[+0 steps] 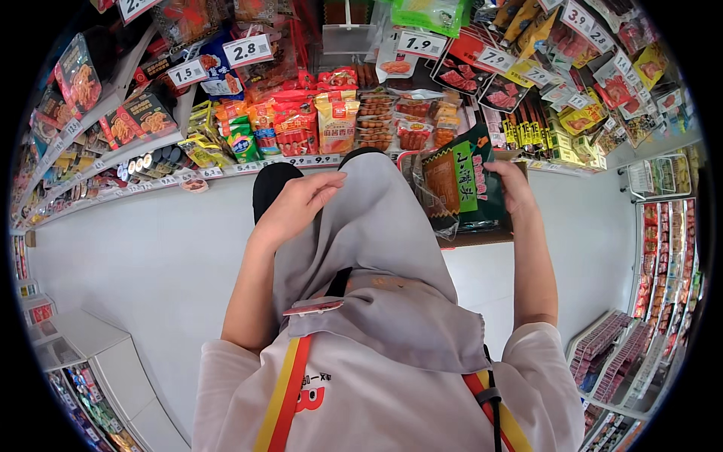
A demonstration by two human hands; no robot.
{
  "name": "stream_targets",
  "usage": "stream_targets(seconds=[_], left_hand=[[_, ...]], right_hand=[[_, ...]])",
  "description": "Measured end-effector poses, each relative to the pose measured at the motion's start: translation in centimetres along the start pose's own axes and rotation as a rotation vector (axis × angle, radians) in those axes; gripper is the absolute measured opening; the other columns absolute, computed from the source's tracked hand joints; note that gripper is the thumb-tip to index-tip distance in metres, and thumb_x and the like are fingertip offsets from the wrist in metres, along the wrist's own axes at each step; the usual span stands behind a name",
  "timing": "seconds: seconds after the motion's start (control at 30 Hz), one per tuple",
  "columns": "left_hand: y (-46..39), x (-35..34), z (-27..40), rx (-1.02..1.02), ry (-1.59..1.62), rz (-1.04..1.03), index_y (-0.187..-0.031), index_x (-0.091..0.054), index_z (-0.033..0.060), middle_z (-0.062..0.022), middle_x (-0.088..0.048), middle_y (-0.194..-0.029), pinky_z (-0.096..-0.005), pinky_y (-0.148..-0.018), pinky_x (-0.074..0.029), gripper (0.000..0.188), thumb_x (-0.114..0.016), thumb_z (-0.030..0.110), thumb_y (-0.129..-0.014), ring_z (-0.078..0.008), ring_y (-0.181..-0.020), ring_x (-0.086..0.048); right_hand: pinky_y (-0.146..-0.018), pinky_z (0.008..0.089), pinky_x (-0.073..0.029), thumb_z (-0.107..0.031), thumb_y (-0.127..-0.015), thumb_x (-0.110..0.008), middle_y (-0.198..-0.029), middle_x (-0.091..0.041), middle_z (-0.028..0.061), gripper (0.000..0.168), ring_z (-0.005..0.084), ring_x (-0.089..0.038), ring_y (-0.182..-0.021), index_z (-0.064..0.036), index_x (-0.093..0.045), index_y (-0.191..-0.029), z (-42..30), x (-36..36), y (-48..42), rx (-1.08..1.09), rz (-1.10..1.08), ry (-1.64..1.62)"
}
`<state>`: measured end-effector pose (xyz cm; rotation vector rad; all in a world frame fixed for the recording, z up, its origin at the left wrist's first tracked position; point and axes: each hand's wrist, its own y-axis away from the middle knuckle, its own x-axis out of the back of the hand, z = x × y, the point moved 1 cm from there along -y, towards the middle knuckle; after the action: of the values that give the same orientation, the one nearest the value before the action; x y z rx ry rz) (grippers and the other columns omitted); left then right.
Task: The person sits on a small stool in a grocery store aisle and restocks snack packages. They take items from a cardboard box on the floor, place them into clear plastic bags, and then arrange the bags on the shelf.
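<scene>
My right hand [513,185] grips the right edge of a dark green plastic snack package [477,198] with a bright green label. The package is over a cardboard box [491,236] on the floor, beside my knee, and clear plastic film shows at its left side. My left hand [298,207] rests above my left knee, empty, with its fingers loosely extended to the right. In front of my knees, the bottom shelf holds red sausage packs [296,127], a cream-coloured pack [337,123] and stacked brown sausages in clear wrap [375,121].
Shelf edges with price tags [248,50] curve around the front. Boxed snacks [138,120] stand at the left. A white cabinet [121,367] is at the lower left, wire racks [607,356] at the lower right, and a white wire basket [658,176] at the right.
</scene>
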<state>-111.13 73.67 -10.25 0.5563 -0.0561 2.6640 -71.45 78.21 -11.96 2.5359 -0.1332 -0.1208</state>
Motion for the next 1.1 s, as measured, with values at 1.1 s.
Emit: stream_targets(seconds=[1.1], left_hand=[[0.3,1.1,13.3,-0.523,-0.162,0.915,-0.108,-0.056,-0.0037,-0.0199,-0.063,-0.093,-0.035,-0.068,-0.05,0.025,-0.057,0.008,-0.086,-0.0307,-0.079,-0.064]], right_hand=[[-0.061,0.0246,-0.047,-0.008,-0.085,-0.058,-0.083,-0.056,0.0107,0.011,0.0138,-0.052,-0.068,0.002,-0.052,-0.084,-15.3,-23.8,14.8,0.14,-0.754,-0.542]])
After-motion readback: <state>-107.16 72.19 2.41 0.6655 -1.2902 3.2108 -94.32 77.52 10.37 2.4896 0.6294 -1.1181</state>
